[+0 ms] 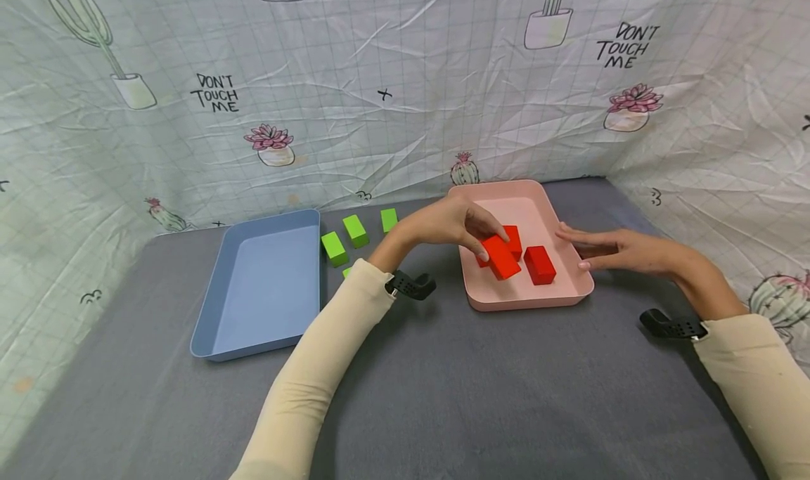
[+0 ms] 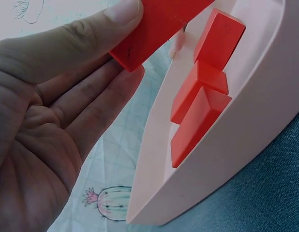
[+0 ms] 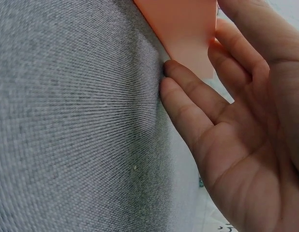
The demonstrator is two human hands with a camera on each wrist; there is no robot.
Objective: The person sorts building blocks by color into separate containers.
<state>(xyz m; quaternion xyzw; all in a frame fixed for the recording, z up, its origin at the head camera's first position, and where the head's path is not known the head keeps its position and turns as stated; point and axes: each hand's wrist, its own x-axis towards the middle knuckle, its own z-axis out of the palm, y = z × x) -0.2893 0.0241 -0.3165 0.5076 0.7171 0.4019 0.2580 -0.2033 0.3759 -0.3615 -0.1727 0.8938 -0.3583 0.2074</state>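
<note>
My left hand (image 1: 443,221) pinches a red block (image 1: 502,258) between thumb and fingertips, over the pink tray (image 1: 522,206). Inside that tray, several more red blocks show in the left wrist view, one of them a red block (image 2: 220,39) near the far end and two side by side closer in. In the head view, the held block and the left hand partly cover them. My right hand (image 1: 626,250) is at the pink tray's right side, its fingers extended and loosely spread, fingertips right at the rim and outer wall.
A blue tray (image 1: 268,290) with no blocks visible in it lies to the left on the grey cloth (image 1: 443,396). Between the trays are several green blocks (image 1: 356,231), some partly behind the left forearm. A patterned curtain (image 1: 380,65) hangs behind and at the sides.
</note>
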